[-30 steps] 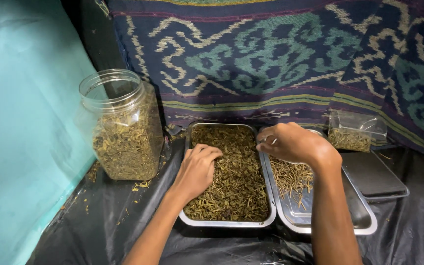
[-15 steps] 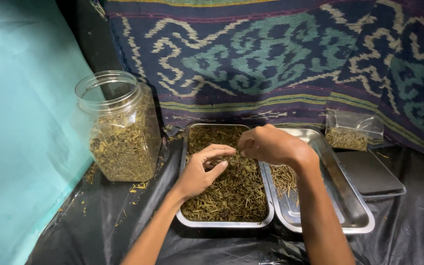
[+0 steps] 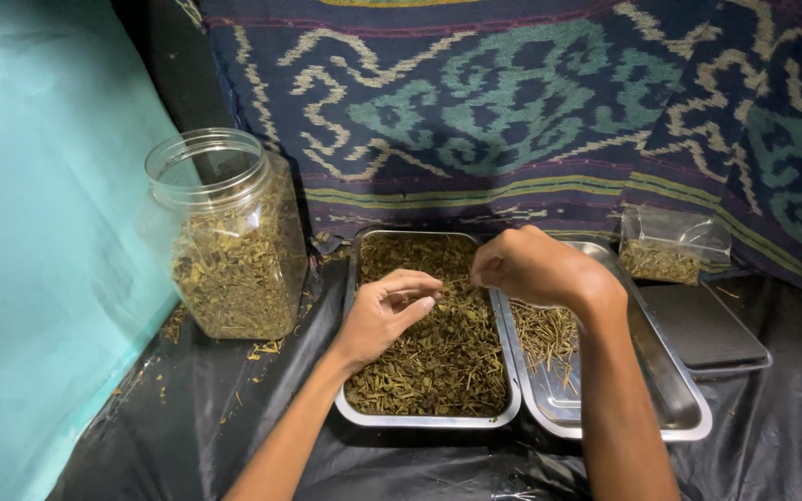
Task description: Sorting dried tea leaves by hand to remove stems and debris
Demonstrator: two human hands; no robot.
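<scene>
Left hand now raised off rectangular steel tray of dried green-brown leaves, pinching thin stalk; right hand, back from adjacent steel tray of stems, pinches same stalk. Stalk extraction under way.

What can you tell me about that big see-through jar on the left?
The jar is clear plastic by the look of it, with squarish sides, rounded corners and a round, ridged neck. It has no lid on and stands upright, filled to about its shoulder with dried, olive-green leaf bits and stems. It rests on the black plastic sheet, beside the teal wall covering and left of the leaf-filled metal tray, apart from it. A few crumbs lie scattered at its base. Neither hand touches it.
</scene>
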